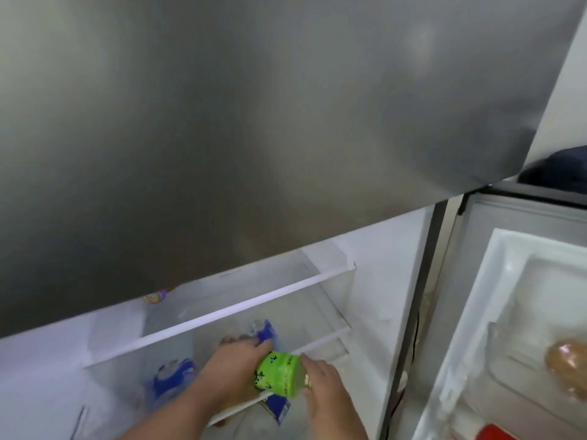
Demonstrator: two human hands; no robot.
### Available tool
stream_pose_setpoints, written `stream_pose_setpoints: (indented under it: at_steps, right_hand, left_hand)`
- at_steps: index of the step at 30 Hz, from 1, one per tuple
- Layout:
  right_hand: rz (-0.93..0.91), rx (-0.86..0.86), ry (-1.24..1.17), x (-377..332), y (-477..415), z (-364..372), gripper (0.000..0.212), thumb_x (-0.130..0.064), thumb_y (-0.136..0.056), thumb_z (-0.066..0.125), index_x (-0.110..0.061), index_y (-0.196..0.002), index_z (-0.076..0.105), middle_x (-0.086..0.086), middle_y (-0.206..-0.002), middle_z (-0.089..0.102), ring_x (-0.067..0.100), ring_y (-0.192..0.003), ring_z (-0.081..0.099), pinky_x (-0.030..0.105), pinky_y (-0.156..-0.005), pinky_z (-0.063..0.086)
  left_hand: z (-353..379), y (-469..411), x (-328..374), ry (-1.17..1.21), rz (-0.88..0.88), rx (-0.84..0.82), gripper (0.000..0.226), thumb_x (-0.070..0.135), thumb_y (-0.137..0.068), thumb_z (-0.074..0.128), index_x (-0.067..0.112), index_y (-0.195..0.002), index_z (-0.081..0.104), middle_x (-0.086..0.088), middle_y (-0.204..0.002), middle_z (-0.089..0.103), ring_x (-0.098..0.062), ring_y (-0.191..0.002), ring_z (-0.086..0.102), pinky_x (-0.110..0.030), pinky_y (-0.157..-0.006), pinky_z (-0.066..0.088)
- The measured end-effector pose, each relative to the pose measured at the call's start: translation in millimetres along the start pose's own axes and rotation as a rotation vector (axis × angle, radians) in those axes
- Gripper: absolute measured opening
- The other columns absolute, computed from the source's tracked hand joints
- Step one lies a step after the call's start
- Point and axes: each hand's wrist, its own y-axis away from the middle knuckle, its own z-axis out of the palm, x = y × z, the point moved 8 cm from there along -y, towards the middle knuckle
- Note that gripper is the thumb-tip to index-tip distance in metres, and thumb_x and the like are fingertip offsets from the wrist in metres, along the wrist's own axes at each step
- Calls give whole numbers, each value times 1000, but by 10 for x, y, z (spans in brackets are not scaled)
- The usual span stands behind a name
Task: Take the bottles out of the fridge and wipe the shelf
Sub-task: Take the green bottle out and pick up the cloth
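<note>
The green-labelled bottle [279,374] is being drawn out over the front edge of a glass shelf [317,342] low in the open fridge, tipped toward the person, with pale yellowish liquid showing below the label. The left hand [235,360] is wrapped round its upper part, gripping it; the right hand [320,381] lies against its right side with fingers spread, steadying it rather than clasping it, as far as I can tell.

So this looks like the emptying step, with wiping not yet begun. The next move, I'd judge, calls for lifting the bottle clear of the shelf edge and setting it somewhere outside the fridge (no such place is in sight), then coming back for the rest.

Plenty remains inside. A blue-labelled bottle [263,331] stands just behind the left hand, another blue-labelled bottle [173,377] is seen blurrily through the glass to the left, and a dark blue carton [279,408] sits just below the green one. On the upper shelf [254,304] a small can [155,296] peeks out at the back.

The door bin [508,354] to the right holds something brownish and wrapped [568,360].
</note>
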Motion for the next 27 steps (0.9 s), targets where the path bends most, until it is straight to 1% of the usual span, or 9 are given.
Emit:
stream_pose_setpoints:
  at_steps: [2,4,7,10,13,15,17,21,27]
  right_hand:
    - [-62,65,-67,-144,232,-306,71,-29,-61,62,-42,-128,42,-16,-103,49,2,-81,52,17,-67,49]
    - [-118,153,-42,-417,468,-662,60,-23,-70,47,-46,-126,46,-20,-100,50,-2,-83,56,14,-76,45]
    - [34,256,-281,-590,889,-1024,79,-5,-60,27,-57,-112,58,-25,-86,55,-4,-73,55,10,-76,41]
    - [-51,220,-258,-1148,1072,-1309,40,-20,-78,40,-19,-105,70,-7,-106,62,0,-103,57,25,-91,46]
    - [-133,286,-353,-1775,1201,-1678,35,-17,-77,38,-8,-92,68,-12,-104,56,-15,-106,47,0,-94,32]
    - [-294,182,-345,-2232,1181,-1738,34,-19,-78,39,-30,-102,60,-38,-109,40,-27,-107,40,-9,-92,25]
    - [-362,74,-350,-2559,1187,-1698,33,-29,-87,40,-48,-109,56,-41,-115,37,-25,-107,41,-9,-92,25]
    - [-504,-53,-266,-3277,1178,-1547,37,-25,-84,39,-36,-115,55,-19,-107,45,3,-88,52,-2,-86,33]
    - [-730,-307,-253,-4587,1198,-981,33,-16,-99,46,-30,-127,58,-14,-122,44,3,-90,55,15,-73,45]
  left_hand:
    - [-100,193,147,4,13,46,65,54,-63,61,33,-125,54,8,-108,70,-18,-98,69,-36,-84,52]
    - [-270,408,345,69,18,15,68,44,-69,58,32,-134,46,4,-123,66,-24,-111,63,-37,-96,47]
    - [-516,810,693,72,38,-35,72,35,-78,58,24,-145,36,-1,-134,58,-25,-123,54,-37,-106,35]
    - [-779,1291,839,207,-19,-52,62,34,-77,60,22,-134,41,-4,-132,59,-25,-123,54,-40,-106,34]
    - [-1064,1837,829,305,-92,20,53,35,-71,58,23,-120,42,-4,-120,63,-26,-111,60,-38,-99,42]
    - [-1229,2214,692,336,-189,105,53,31,-68,70,26,-113,42,-2,-107,67,-25,-97,66,-32,-88,48]
    - [-1400,2598,533,317,-263,159,59,35,-68,75,26,-118,44,-1,-109,67,-25,-99,66,-32,-88,48]
    - [-1705,3383,129,300,-488,254,60,50,-70,72,26,-117,45,2,-109,63,-25,-101,61,-41,-89,48]
    - [-1911,4479,-660,387,-810,494,55,53,-67,71,31,-111,46,13,-100,60,-14,-91,59,-29,-73,41]
